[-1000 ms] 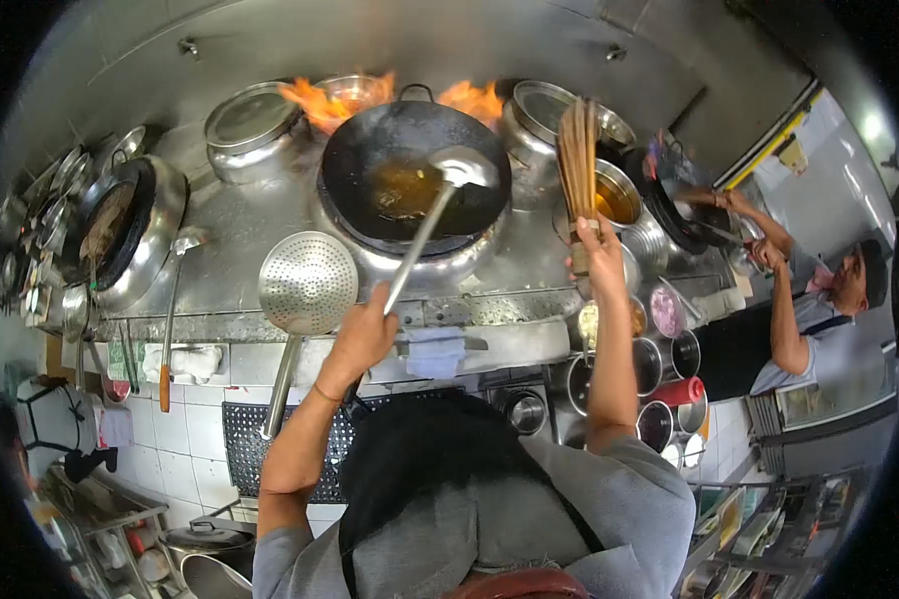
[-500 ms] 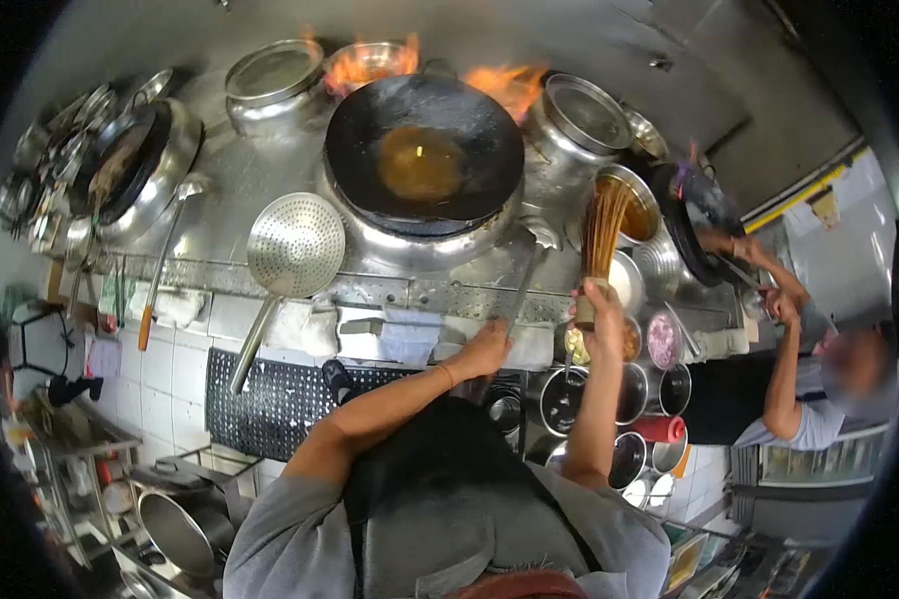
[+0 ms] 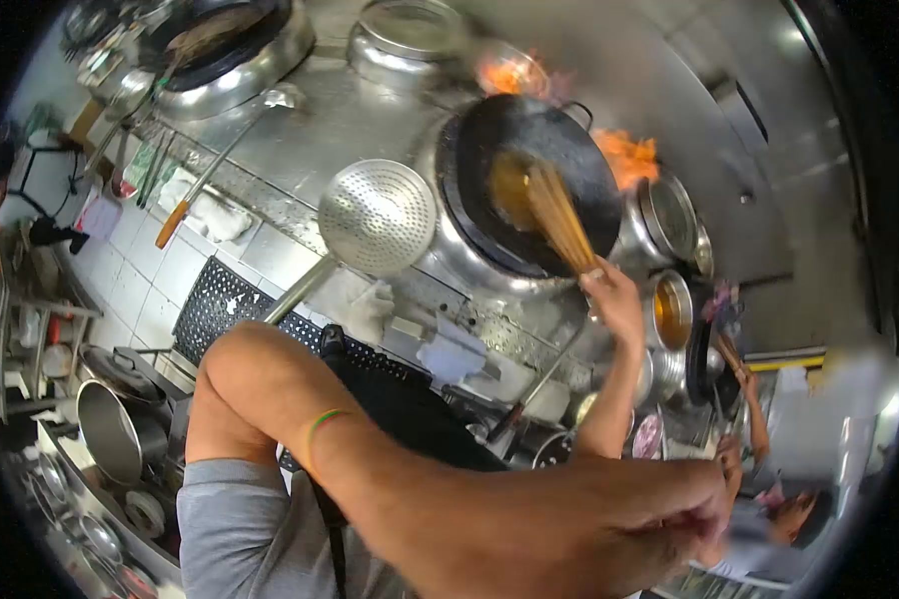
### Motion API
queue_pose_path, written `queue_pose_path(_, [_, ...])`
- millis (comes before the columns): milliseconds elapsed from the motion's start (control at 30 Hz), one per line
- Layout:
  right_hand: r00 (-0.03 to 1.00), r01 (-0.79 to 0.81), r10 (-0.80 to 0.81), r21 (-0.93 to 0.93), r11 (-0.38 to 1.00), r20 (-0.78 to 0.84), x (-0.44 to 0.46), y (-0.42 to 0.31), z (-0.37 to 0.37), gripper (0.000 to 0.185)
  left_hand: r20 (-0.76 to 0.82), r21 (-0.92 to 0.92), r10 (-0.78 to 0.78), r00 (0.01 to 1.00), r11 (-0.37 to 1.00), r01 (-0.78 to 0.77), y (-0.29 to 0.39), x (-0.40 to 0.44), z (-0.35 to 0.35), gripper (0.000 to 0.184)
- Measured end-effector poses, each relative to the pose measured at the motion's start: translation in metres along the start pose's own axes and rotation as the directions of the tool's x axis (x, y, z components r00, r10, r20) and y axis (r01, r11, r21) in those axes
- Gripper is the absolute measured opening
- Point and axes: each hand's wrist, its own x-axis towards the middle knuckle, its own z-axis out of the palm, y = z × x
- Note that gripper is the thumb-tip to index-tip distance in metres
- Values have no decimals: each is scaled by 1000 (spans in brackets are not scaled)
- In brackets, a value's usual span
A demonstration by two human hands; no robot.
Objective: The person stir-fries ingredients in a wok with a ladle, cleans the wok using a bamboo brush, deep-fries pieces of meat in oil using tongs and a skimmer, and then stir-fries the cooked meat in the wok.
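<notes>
Right hand [image 3: 614, 297]: closed around the handle end of the bamboo brush [image 3: 561, 222], probably for distance from the heat.
Bamboo brush: slanted into the wok [image 3: 561, 142], tips by the brown liquid [image 3: 509, 188], likely to reach the low middle; contact unclear.
Left hand [image 3: 664, 499]: stretched across the body, blurred; cannot tell whether empty or gripping.
Perforated strainer [image 3: 378, 217]: just beside the wok, handle overhanging the counter's [image 3: 315, 110] front edge, presumably for easy reach.
</notes>
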Motion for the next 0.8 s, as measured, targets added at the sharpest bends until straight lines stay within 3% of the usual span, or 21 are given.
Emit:
queue_pose_path(33, [996,37,-16,-232,972,92,19,-15,10,54,105,-84,-172,979,980,181,13,-1,-7,25])
queue_pose_path(67, [981,-8,70,-320,947,181,46,-27,26,48,121,49,-456,881,890,454,74,8,-16,24])
queue_pose_path(100, [951,-45,164,-410,911,260,75,-38,44,42,88,43,-444,892,896,442,81,8,-25,24])
queue_pose_path(167, [891,-195,353,-463,865,285,130,-57,76,36,341,-28,-474,812,858,512,88,16,-40,21])
queue_pose_path(233, [972,-187,228,-407,894,55,171,-47,110,37,397,6,-393,829,904,426,89,19,-52,18])
queue_pose_path(267, [996,-84,46,-568,819,-81,203,-19,125,51,425,25,-348,836,927,374,88,22,-55,17])
queue_pose_path(300, [997,-73,50,-567,820,-56,209,-9,136,51,438,44,-306,845,946,320,86,22,-58,15])
queue_pose_path(367, [902,282,-429,-679,678,-54,194,14,160,53,448,81,-214,868,977,199,81,25,-59,13])
queue_pose_path(400, [999,35,-39,-506,862,3,143,-53,165,57,445,82,-155,882,988,132,79,24,-62,11])
queue_pose_path(433, [1000,17,-23,-522,853,-6,133,-60,164,57,440,83,-92,893,995,61,79,22,-67,10])
queue_pose_path(467, [995,-88,97,-491,867,-7,131,-68,156,59,435,95,-34,900,995,-8,82,18,-73,9])
queue_pose_path(500, [976,-204,219,-449,870,-20,131,-70,143,60,421,98,21,907,993,-69,81,12,-80,8])
queue_pose_path(533, [998,-56,30,-588,807,-53,184,15,119,59,411,94,64,909,989,-113,79,6,-85,6])
queue_pose_path(567, [994,-99,48,-586,804,-101,198,30,117,59,388,100,96,917,984,-146,73,2,-90,5])
queue_pose_path(633, [905,-341,-2,-727,596,-426,210,36,130,56,281,147,145,949,970,-192,66,-12,-117,4])
queue_pose_path(700, [954,-244,56,-653,717,-295,198,16,139,53,123,277,166,978,941,-195,49,-21,-159,4])
queue_pose_path(733, [992,-112,48,-665,738,-114,178,-15,144,54,-8,364,41,999,931,-35,39,-26,-184,8])
queue_pose_path(767, [991,-121,55,-666,736,-120,181,-4,137,54,-113,544,-32,993,834,89,16,-30,-208,9])
queue_pose_path(800, [996,-5,-59,-673,740,-73,188,10,127,54,-166,671,-115,979,714,197,-7,-34,-232,10])
